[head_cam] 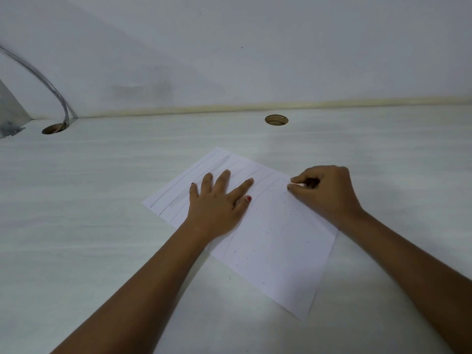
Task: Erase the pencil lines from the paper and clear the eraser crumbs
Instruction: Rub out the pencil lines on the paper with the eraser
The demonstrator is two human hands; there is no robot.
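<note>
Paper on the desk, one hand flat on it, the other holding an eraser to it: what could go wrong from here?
1. The right hand pinches the eraser near the far right edge of the paper, away from the left hand pressing it flat; the sheet may buckle or tear there.
2. The left hand lies over unerased pencil lines and may smudge them.
3. Eraser crumbs dot the near half; a forearm may grind them in.

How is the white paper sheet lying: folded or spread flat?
Spread flat: the white paper sheet lies unfolded on the pale desk, no crease showing, with the left hand pressing flat on it.
</note>
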